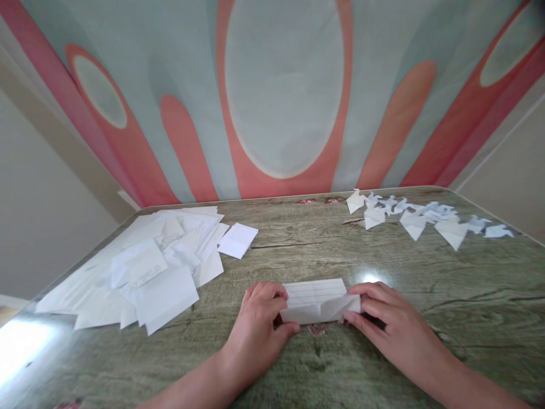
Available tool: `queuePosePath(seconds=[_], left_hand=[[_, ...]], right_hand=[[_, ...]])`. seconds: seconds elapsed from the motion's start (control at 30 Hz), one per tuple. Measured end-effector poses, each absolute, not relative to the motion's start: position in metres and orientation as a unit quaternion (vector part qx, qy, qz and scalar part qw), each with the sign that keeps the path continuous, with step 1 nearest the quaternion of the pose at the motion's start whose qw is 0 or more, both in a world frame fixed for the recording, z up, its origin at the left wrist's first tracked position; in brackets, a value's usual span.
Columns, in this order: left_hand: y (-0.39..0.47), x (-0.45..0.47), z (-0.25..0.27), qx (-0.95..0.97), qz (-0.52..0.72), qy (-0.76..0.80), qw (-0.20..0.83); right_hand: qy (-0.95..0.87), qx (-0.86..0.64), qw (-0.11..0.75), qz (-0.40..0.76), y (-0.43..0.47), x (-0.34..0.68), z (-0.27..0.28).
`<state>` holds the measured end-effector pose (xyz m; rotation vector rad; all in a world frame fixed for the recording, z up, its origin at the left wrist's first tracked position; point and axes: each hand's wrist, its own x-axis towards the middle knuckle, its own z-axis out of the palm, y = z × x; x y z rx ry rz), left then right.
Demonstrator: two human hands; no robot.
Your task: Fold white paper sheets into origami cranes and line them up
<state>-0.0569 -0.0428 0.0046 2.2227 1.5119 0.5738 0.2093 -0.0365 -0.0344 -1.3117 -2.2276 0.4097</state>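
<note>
A lined sheet of white paper [315,301], with its near edge folded up, is held between my two hands close to the tabletop. My left hand [263,318] pinches its left end, thumb in front and fingers curled behind. At the other end, my right hand [385,312] grips the paper between thumb and fingers. A crease shows near the middle of the folded strip. The printed lines run along the part behind the fold.
On the left of the wood-patterned table [289,258] lies a spread pile of white paper sheets [166,289]. Beside it is a small square paper [238,240]. Several folded paper figures [413,224] stand at the back right. A patterned backdrop [283,187] rises behind the table's far edge.
</note>
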Motion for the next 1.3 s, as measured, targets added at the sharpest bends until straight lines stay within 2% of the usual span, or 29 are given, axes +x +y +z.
queuePosePath(seconds=[0.27,0.77,1.3], left_hand=[[-0.04,-0.056,0.006,0.786,0.151,0.58,0.153],[-0.034,-0.055,0.001,0.783,0.131,0.59,0.148],[-0.031,-0.055,0.002,0.781,0.125,0.594,0.144]], right_hand=[[-0.795,-0.544,0.213,0.161,-0.034,0.204,-0.032],[-0.785,-0.572,0.206,0.114,-0.031,0.199,-0.027],[-0.783,-0.581,0.188,0.12,-0.029,0.199,-0.027]])
